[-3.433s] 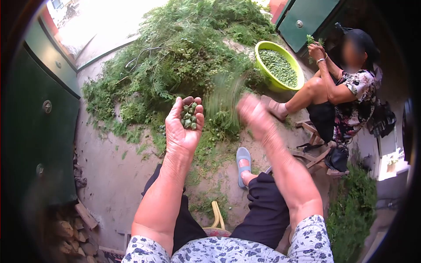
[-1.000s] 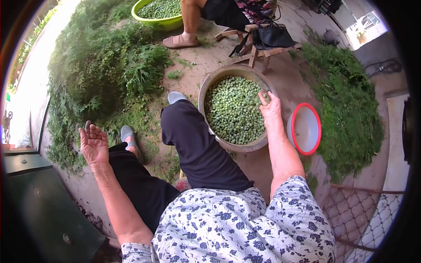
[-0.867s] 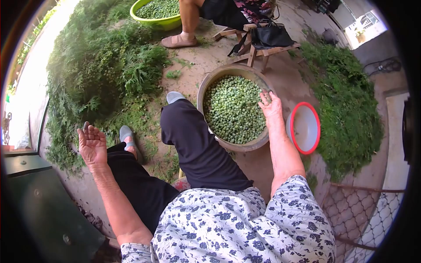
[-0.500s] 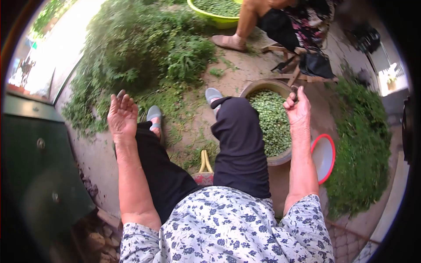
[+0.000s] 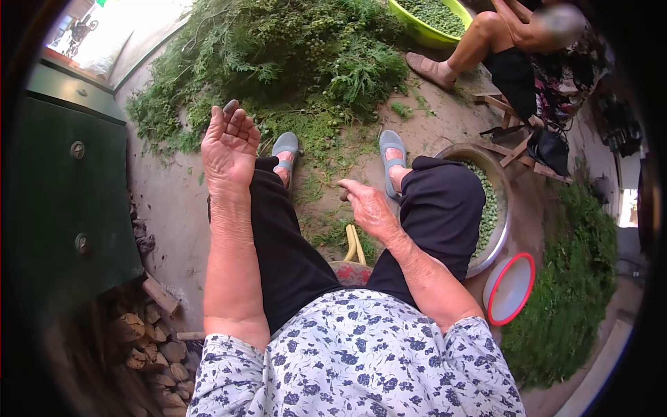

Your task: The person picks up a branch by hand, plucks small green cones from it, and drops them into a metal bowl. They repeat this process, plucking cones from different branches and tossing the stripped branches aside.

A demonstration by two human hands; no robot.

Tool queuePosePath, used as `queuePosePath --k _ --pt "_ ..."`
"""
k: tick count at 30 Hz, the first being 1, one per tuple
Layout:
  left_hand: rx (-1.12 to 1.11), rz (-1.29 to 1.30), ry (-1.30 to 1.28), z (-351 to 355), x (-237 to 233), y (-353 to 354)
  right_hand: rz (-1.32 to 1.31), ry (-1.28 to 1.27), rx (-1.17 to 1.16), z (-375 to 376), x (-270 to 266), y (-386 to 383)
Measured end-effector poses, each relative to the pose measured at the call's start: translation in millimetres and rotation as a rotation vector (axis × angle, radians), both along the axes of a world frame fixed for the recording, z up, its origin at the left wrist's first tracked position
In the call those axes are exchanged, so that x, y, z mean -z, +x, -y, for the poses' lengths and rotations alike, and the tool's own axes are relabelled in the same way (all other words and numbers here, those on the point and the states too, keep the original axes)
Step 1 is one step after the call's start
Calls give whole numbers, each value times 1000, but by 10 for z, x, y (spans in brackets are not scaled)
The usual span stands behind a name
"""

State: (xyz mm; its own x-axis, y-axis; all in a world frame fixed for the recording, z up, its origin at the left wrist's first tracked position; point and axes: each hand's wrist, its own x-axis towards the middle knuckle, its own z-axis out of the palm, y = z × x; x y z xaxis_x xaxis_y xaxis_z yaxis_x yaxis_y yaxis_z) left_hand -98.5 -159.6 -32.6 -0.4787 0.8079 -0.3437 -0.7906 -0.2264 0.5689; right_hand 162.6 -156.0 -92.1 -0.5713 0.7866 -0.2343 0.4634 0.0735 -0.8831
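Looking down past a seated person's knees, a large pile of leafy green branches (image 5: 278, 69) lies on the ground ahead. Both bare hands are up off the lap, on the near side of the pile. The left hand (image 5: 231, 158) is raised palm up, fingers close together and softly curled, with nothing seen in it; the cupped shape would suit catching small loose pieces. The right hand (image 5: 375, 214), back upward, hangs between the knees, its forefinger reaching inward and the others bent under; whether its fingertips meet or pinch anything cannot be told. To the right of the pile and nearer, a wide metal basin (image 5: 505, 215) of small green berries (image 5: 489, 208) sits beside the right knee (image 5: 445, 198), which partly hides it, probably placed there for easy reach. Nearer than the basin is a red-rimmed bowl (image 5: 511, 288). At the pile's far right edge, a yellow-green tub (image 5: 420, 31) of similar berries stands near another seated person's leg (image 5: 479, 42), likely within that person's reach.
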Motion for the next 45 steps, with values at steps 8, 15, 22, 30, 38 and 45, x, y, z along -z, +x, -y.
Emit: queuePosePath --k 8,15,22,30,38,45 --pt "-30 58 186 163 -167 -64 -121 281 -193 220 164 20" --pt "-121 163 125 94 -49 -40 -56 74 -276 338 54 53" --pt "-2 134 181 134 -209 117 -205 246 -106 157 -82 142" --pt "625 -1773 110 36 -140 1728 -1367 -929 407 -247 -415 -12" --pt "552 -1084 -131 -78 -480 531 -360 -126 330 -674 -880 285" --pt "785 -1552 -649 -735 1187 -212 -234 -44 328 -708 -851 289"
